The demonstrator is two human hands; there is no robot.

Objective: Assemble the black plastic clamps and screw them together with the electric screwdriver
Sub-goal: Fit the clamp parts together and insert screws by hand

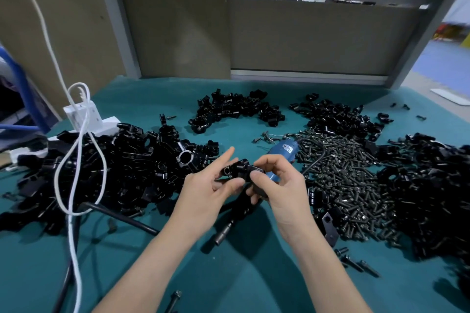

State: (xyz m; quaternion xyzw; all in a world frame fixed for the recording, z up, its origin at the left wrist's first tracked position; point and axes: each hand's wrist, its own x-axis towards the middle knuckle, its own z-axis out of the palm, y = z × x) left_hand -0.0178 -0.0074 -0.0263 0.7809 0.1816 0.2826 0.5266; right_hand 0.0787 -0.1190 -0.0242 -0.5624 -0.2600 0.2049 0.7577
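- Centrally, the black clamp (pixel 232 170) sat between both hands.
- Left hand (pixel 203 188) gripped its left end, forefinger straight.
- Right hand (pixel 279 185) pinched its right end, seemingly thumb on top.
- Electric screwdriver (pixel 283 154) lay just beyond.

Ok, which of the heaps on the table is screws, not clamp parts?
The greyish heap of screws just right of the blue screwdriver; the other heaps are chunky black plastic pieces.

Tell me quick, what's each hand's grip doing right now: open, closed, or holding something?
Left-hand grip: holds the black clamp, index finger straight.
Right-hand grip: pinches the same clamp's right end.
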